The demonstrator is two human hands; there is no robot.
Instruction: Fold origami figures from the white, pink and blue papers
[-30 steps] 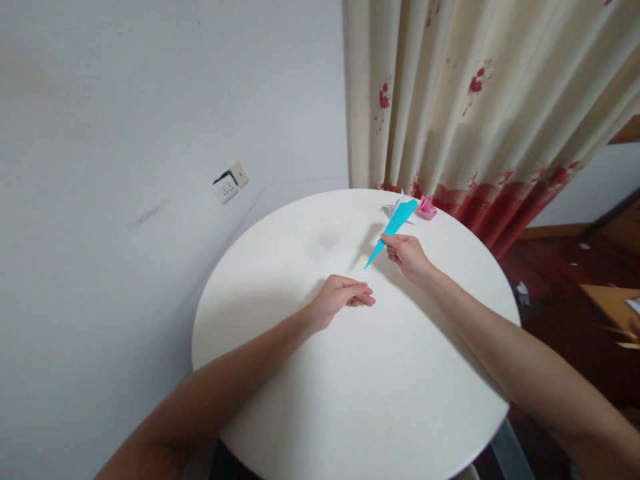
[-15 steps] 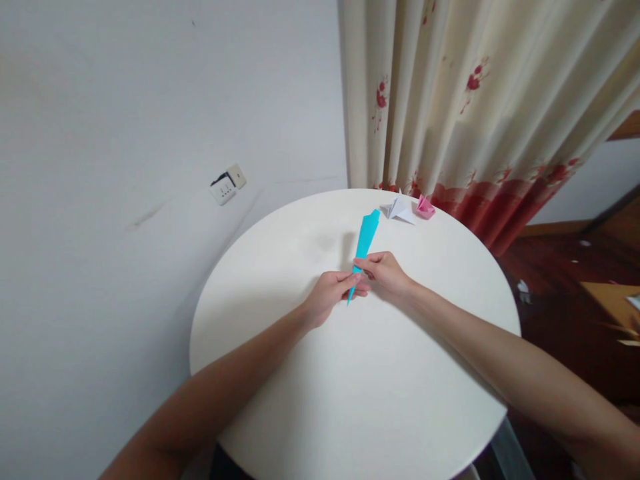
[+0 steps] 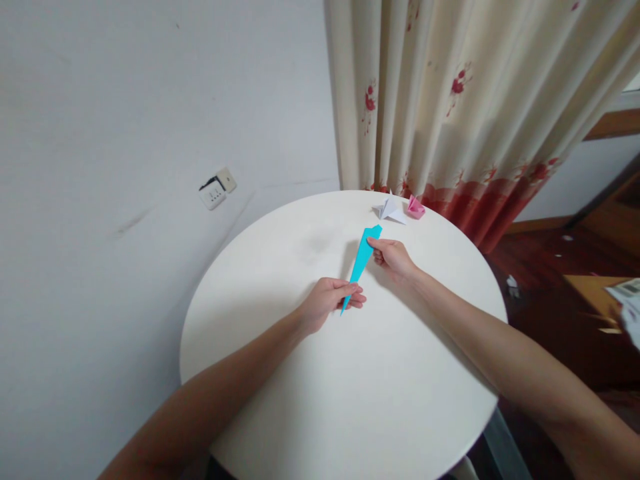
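A long, narrow piece of folded blue paper [image 3: 361, 260] is held between my two hands above the round white table [image 3: 350, 400]. It tapers to a sharp point at the near end and widens toward the far end. My left hand [image 3: 330, 300] pinches it close to the pointed tip, thumb on top. At the wide far end, my right hand [image 3: 395, 257] grips the right edge between thumb and fingers. Beyond the blue paper lie a white folded paper figure [image 3: 391, 209] and a pink folded paper piece [image 3: 415, 207].
A wall with a socket [image 3: 214, 194] stands to the left. Behind the table hangs a cream curtain [image 3: 420, 100] with red flowers. To the right, a low wooden surface [image 3: 590, 293] bears papers, and small scraps lie on the dark floor [image 3: 535, 267].
My right hand has slid up the blue paper from its middle to the wide end. My left hand keeps its pinch near the tip. The camera view has shifted slightly.
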